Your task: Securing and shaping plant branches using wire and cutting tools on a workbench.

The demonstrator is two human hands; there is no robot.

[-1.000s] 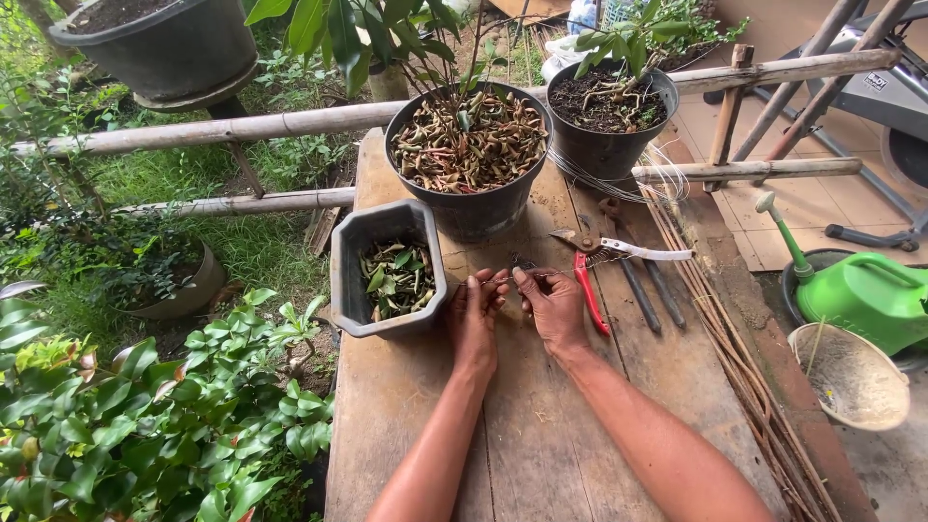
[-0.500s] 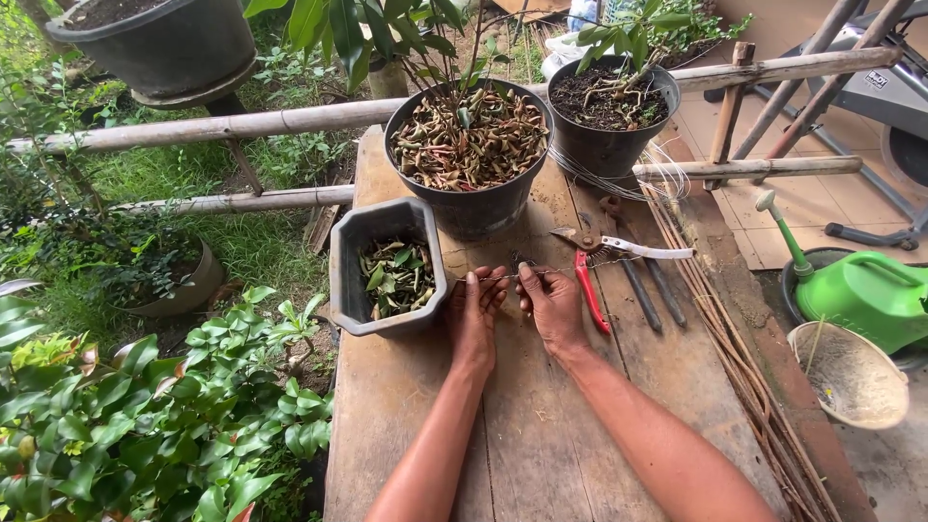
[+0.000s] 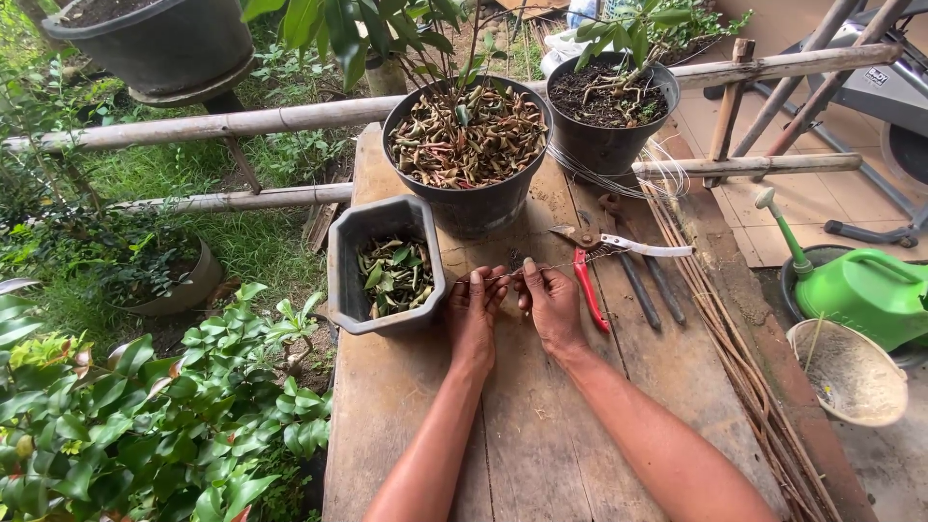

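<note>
A wooden table [image 3: 541, 454] is seen from above, running from the bottom centre of the frame toward the top. 2 bare forearms reach in from the bottom edge. The left hand [image 3: 474, 314] and the right hand [image 3: 553, 307] are held close together at the centre of the frame, and a thin length of wire [image 3: 503, 276] is pinched between the fingertips of both, stretched just above the table.

Just left of the left hand, a grey rectangular planter [image 3: 385, 266] holding chopped green leaves is set on the table. Above the hands, a large black pot [image 3: 469, 145] filled with dried brown leaves is placed, and a smaller black pot [image 3: 611, 101] of dark soil stands at its upper right. Right of the right hand, red-handled pruning shears [image 3: 592, 271] are laid on the table, with dark pliers [image 3: 633, 266] beside them. A green watering can [image 3: 855, 285] is seen at the right edge, and leafy shrubs [image 3: 164, 416] fill the lower left.
</note>
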